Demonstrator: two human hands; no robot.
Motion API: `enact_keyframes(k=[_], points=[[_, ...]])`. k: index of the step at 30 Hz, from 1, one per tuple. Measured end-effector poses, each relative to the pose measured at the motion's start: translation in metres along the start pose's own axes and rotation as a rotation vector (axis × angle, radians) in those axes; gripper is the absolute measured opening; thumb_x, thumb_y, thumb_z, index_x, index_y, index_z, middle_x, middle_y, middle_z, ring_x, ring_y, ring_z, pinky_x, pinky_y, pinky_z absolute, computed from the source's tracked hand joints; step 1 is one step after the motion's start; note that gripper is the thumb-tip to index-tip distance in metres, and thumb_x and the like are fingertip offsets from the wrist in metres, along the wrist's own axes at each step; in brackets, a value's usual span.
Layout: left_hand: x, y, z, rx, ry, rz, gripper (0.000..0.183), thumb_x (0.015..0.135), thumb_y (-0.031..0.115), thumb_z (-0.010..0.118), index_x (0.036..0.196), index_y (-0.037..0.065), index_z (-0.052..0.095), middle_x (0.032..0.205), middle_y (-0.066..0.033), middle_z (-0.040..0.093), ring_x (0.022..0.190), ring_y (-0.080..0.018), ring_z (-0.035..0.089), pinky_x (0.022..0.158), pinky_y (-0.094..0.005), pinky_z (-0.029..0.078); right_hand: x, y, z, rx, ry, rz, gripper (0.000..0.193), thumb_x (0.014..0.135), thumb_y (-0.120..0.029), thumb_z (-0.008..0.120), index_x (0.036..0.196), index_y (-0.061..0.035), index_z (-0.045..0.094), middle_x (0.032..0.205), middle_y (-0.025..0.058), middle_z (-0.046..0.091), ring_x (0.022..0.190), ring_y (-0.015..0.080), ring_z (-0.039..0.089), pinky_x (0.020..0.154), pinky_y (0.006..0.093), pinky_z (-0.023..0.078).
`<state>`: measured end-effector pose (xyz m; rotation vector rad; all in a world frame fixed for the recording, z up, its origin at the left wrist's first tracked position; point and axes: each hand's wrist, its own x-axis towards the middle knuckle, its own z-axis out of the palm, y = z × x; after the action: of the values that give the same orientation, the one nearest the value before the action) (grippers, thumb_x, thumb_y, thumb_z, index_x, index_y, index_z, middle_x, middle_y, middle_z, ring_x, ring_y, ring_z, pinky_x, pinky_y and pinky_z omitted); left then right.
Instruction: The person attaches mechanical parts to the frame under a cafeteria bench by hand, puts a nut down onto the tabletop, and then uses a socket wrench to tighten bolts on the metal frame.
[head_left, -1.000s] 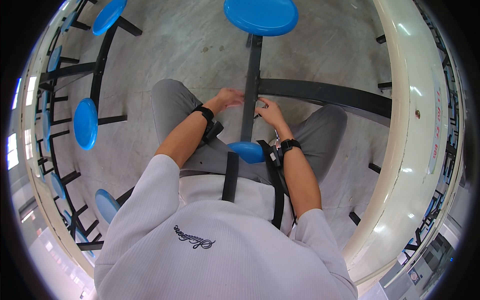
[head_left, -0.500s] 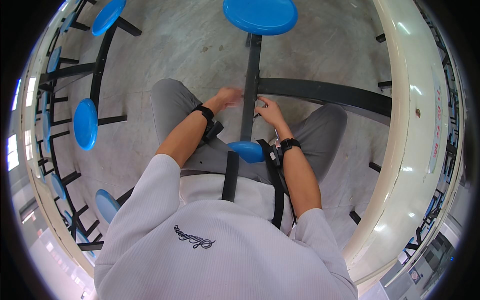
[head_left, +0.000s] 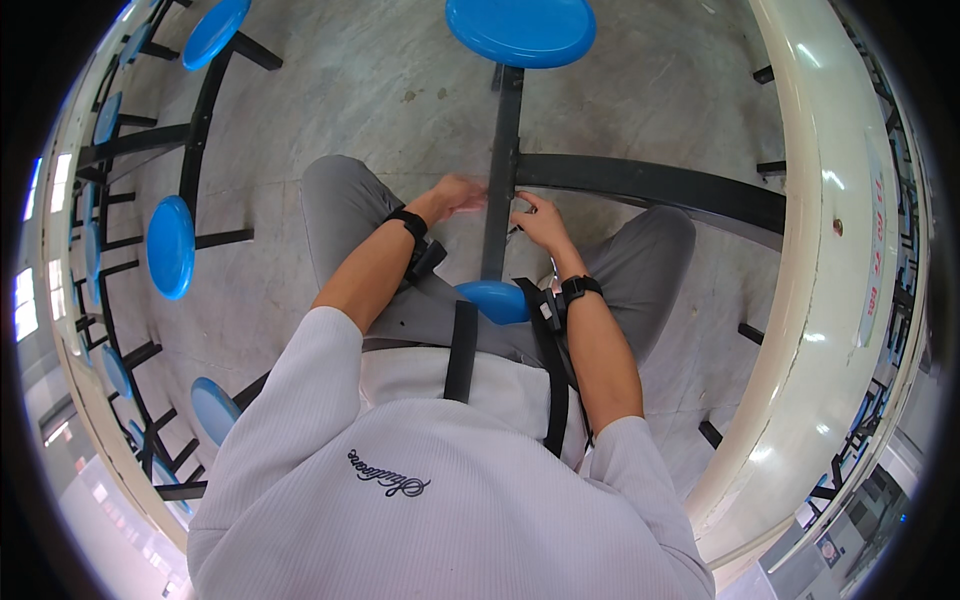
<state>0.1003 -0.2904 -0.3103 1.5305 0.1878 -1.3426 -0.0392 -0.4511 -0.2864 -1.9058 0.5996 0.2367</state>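
Black straight bar runs between 2 glossy blue seats; whether left fingers and right fingers pinch, I cannot tell.

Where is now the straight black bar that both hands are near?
In the head view, the straight black bar runs near the centre, between the left hand and right hand, from the upper round blue seat to the lower blue seat.

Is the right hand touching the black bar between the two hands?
Cannot tell. In the head view, the right hand has its fingers at the edge of the black bar, but this downward view shows neither contact nor gap plainly.
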Motion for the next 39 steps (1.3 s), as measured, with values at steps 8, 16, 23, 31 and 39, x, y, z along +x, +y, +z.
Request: enact_keyframes(k=[8, 16, 23, 31, 39], points=[[-0.007, 0.011, 0.015, 0.055, 0.043, -0.126, 0.023, 0.085, 0.004, 0.055, 0.107, 0.003, 0.056, 0.098, -0.0077, 0.060, 0.089, -0.0166, 0.059, 0.082, -0.0270, 0.049, -0.003, 0.004, -0.005, -0.023, 0.009, 0.020, 0.053, 0.062, -0.027, 0.066, 0.112, -0.0088, 0.061, 0.075, 0.0167, 0.063, 0.070, 0.0260, 0.062, 0.068, 0.0332, 0.048], [-0.010, 0.016, 0.015, -0.050, 0.026, 0.002, 0.020, 0.084, 0.005, 0.056, 0.104, 0.000, 0.056, 0.096, -0.0073, 0.060, 0.089, -0.0171, 0.060, 0.079, -0.0288, 0.052, -0.002, 0.005, -0.005, -0.008, 0.026, 0.005, 0.051, 0.063, -0.024, 0.067, 0.111, -0.0074, 0.061, 0.071, 0.0157, 0.063, 0.066, 0.0240, 0.062, 0.064, 0.0322, 0.047], [0.002, -0.002, 0.004, -0.076, 0.006, 0.151, 0.023, 0.082, 0.005, 0.056, 0.104, 0.001, 0.053, 0.093, -0.0073, 0.060, 0.089, -0.0181, 0.060, 0.077, -0.0295, 0.051, -0.001, 0.002, -0.002, 0.000, 0.004, 0.010, 0.052, 0.063, -0.024, 0.067, 0.112, -0.0078, 0.061, 0.070, 0.0153, 0.062, 0.066, 0.0239, 0.062, 0.064, 0.0324, 0.047], [-0.004, 0.010, 0.008, -0.049, -0.028, -0.105, 0.021, 0.086, 0.013, 0.047, 0.103, 0.003, 0.055, 0.096, -0.0082, 0.060, 0.088, -0.0206, 0.060, 0.079, -0.0345, 0.051, -0.002, 0.001, -0.003, -0.018, 0.006, -0.008, 0.052, 0.063, -0.026, 0.066, 0.112, -0.0087, 0.061, 0.071, 0.0148, 0.062, 0.067, 0.0240, 0.061, 0.065, 0.0329, 0.047], [0.002, 0.001, 0.006, -0.009, -0.023, -0.004, 0.026, 0.091, 0.024, 0.053, 0.094, -0.001, 0.059, 0.093, -0.0100, 0.063, 0.081, -0.0193, 0.063, 0.074, -0.0315, 0.055, 0.000, 0.002, -0.002, -0.027, -0.006, 0.003, 0.051, 0.063, -0.025, 0.065, 0.112, -0.0098, 0.061, 0.071, 0.0146, 0.062, 0.067, 0.0236, 0.061, 0.064, 0.0325, 0.047]])
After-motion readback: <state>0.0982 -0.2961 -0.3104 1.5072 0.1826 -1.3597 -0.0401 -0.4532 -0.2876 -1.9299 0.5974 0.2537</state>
